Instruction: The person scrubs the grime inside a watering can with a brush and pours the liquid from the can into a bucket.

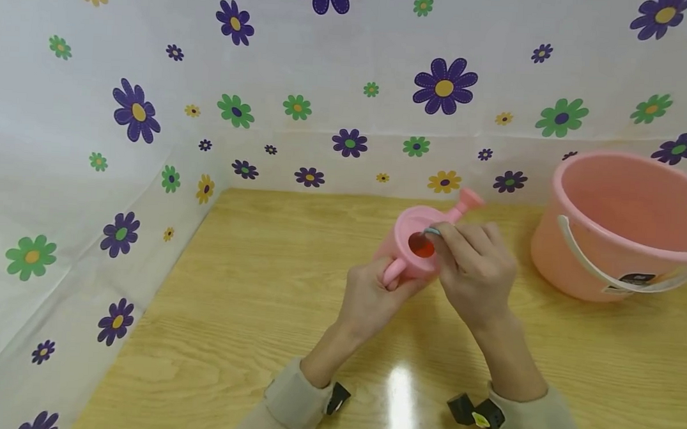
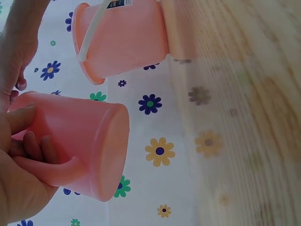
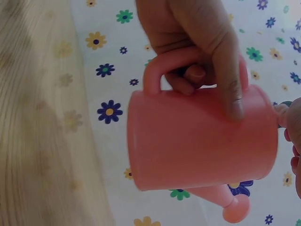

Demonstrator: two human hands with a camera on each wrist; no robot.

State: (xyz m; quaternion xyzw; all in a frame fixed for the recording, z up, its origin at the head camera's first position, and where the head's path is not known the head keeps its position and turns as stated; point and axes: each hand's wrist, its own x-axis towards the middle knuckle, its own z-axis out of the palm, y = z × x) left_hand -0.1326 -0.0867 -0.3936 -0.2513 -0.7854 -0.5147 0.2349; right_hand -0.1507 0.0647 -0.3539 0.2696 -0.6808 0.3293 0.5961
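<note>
A pink watering can (image 1: pixel 389 245) is held over the table, its round top opening facing up toward the head camera and its spout pointing away to the right. My left hand (image 1: pixel 368 299) grips the can's handle, with the thumb laid along the body in the right wrist view. Over the opening, my right hand (image 1: pixel 479 271) pinches a small teal thing (image 1: pixel 431 231) between thumb and fingers. Only a thin edge of it shows, also in the right wrist view (image 3: pixel 283 104); I cannot tell its kind. The can's inside looks dark red.
A large pink bucket (image 1: pixel 583 263) with a white handle stands on the right of the wooden table (image 1: pixel 247 300). Behind and to the left hangs a white flower-print cloth (image 1: pixel 316 60), meeting the table's far and left edges.
</note>
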